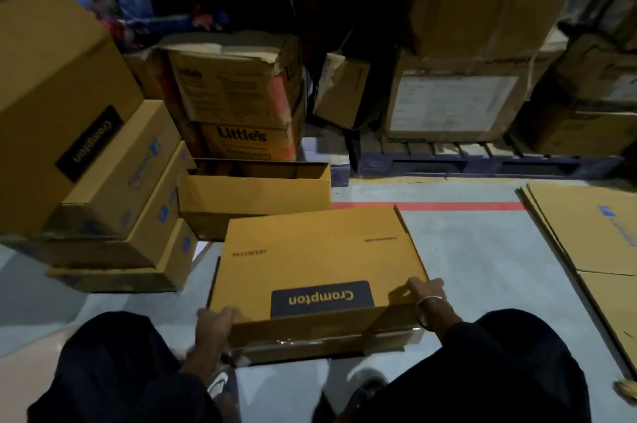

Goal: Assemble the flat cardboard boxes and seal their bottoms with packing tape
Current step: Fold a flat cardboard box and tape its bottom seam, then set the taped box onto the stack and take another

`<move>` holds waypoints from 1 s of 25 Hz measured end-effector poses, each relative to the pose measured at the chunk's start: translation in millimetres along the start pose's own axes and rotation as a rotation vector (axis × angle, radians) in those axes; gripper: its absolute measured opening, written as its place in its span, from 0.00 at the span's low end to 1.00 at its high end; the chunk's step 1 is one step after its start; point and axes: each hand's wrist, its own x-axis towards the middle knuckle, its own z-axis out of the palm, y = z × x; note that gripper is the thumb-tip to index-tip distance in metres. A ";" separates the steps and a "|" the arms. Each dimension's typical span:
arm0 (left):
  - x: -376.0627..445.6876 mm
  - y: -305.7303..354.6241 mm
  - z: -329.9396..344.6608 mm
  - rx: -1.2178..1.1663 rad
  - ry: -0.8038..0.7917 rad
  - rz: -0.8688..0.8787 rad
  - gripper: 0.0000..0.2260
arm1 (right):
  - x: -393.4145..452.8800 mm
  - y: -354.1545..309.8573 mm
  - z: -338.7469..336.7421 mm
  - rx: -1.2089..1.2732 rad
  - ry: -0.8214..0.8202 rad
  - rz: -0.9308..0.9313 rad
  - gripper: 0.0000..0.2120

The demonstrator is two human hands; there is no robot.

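Cardboard Crompton box (317, 260) on floor (482, 250), both hands clamped on near corners: left hand (215, 321), right hand (427, 290). Risk: taped seam (310, 341) peels, box nudges leaning stack (113, 215).

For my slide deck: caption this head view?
Both hands, left hand and right hand, grip a Crompton box on the floor.

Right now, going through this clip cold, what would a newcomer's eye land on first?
First, the yellow Crompton box low in the centre, gripped at its near corners by the left hand and right hand. Next, the leaning stack of assembled boxes at left, then the flat cardboard sheets on the floor at right.
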 end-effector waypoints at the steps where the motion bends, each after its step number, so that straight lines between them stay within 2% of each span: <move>1: 5.8 -5.3 8.8 -0.004 -0.037 -0.032 0.34 | 16.9 7.7 7.3 -0.117 -0.015 0.035 0.49; 3: 16.1 -8.9 20.6 0.032 -0.084 -0.103 0.40 | 62.6 23.0 23.6 -0.283 -0.020 0.081 0.62; 5: 37.4 -8.1 31.0 0.065 -0.059 -0.136 0.40 | 72.7 22.3 32.0 -0.279 -0.023 0.126 0.77; 6: 42.1 -2.0 35.3 0.101 -0.023 -0.128 0.40 | 75.9 17.8 32.7 -0.254 -0.008 0.139 0.76; 8: 54.4 13.9 44.5 0.177 0.022 -0.073 0.39 | 41.7 -20.9 26.8 -0.234 0.095 0.066 0.61; 9: 61.4 23.2 47.8 0.189 0.031 -0.042 0.38 | 40.5 -35.9 26.9 -0.260 0.150 -0.002 0.56; 13: 109.2 52.6 58.9 0.085 -0.008 0.064 0.39 | 68.2 -85.3 32.5 -0.205 0.122 -0.100 0.51; 16: 130.8 64.7 64.1 0.002 -0.008 0.016 0.43 | 90.9 -94.6 41.9 -0.155 0.067 -0.030 0.51; 18: 129.1 66.2 66.3 -0.096 0.005 -0.058 0.50 | 86.0 -96.0 45.1 -0.115 0.081 -0.034 0.52; 20: 107.9 66.6 61.4 -0.210 0.102 -0.100 0.54 | 66.8 -97.3 47.1 -0.064 0.155 -0.067 0.52; 22: 85.8 64.4 52.2 -0.280 0.298 -0.090 0.49 | 43.5 -102.6 41.9 0.076 0.215 -0.103 0.46; 25: 59.5 64.3 33.0 -0.432 0.503 -0.104 0.47 | 7.2 -101.2 28.5 0.270 0.265 -0.107 0.40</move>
